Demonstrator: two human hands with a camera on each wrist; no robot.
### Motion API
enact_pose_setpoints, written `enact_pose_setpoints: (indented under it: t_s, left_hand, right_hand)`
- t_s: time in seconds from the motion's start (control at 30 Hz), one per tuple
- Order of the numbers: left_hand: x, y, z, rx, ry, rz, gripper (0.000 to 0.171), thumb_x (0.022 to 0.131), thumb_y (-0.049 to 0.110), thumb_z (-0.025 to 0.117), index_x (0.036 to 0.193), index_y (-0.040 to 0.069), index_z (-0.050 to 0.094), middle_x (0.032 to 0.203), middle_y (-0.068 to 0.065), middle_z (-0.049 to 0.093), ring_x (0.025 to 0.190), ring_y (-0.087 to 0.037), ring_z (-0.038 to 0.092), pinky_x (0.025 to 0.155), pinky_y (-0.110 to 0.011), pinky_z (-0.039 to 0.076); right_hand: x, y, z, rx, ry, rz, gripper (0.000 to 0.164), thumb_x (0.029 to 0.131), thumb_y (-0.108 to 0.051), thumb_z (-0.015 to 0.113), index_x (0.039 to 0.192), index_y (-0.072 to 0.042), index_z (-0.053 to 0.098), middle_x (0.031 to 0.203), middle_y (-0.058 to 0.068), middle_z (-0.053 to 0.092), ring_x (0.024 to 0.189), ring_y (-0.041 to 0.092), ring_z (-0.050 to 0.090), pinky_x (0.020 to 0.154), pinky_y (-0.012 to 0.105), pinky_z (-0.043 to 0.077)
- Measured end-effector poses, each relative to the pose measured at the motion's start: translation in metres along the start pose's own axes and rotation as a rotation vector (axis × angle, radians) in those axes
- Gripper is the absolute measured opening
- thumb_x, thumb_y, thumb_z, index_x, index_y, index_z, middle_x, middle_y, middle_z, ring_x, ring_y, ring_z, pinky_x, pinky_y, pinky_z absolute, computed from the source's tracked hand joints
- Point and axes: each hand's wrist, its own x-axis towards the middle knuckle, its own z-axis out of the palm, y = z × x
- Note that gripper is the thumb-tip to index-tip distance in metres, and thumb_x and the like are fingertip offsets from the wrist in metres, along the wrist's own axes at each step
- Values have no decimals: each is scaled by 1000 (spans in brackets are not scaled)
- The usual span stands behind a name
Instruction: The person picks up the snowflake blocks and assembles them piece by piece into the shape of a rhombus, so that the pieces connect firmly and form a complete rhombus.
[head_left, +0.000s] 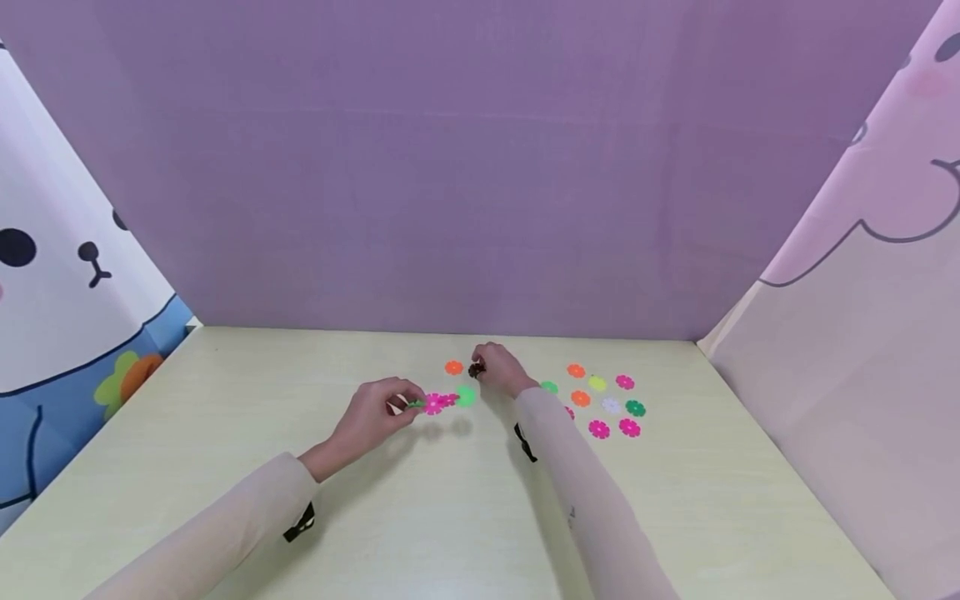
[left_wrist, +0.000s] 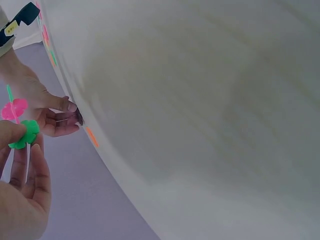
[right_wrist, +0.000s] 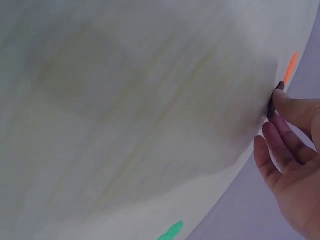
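My left hand pinches a green flower-shaped disc between thumb and fingers. Linked to it is a short chain of pink flower discs, with a light green disc at the far end. The chain is held above the table, as its shadows lie below it. Farther back, my right hand pinches a dark brown flower disc at the tabletop. Just left of that disc lies an orange flower disc. My right forearm partly hides a pink disc at its right side.
Several loose flower discs lie right of my right arm, among them an orange one, a yellow one, a white one and a dark green one. A purple panel rises behind the pale table.
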Motion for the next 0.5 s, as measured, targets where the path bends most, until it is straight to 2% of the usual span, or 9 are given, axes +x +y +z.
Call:
enact_pose_setpoints:
  t_s: [0.23, 0.5]
  left_hand:
    - [-1, -1, 1, -3, -2, -8, 17, 77, 4, 70, 90, 14, 68, 86, 3, 67, 70, -8, 64, 62, -19, 51]
    - [-1, -1, -1, 2, 5, -21, 18, 76, 3, 70, 90, 14, 67, 85, 2, 67, 70, -8, 63, 61, -19, 51]
  right_hand:
    - [-4, 3, 0, 55, 92, -25, 20, 77, 6, 65, 95, -3, 66, 92, 11, 57, 87, 22, 56, 80, 31, 49]
    - [-14, 3, -12, 237, 146, -29, 19, 80, 10, 58, 92, -3, 67, 88, 10, 66, 81, 20, 60, 75, 29, 51]
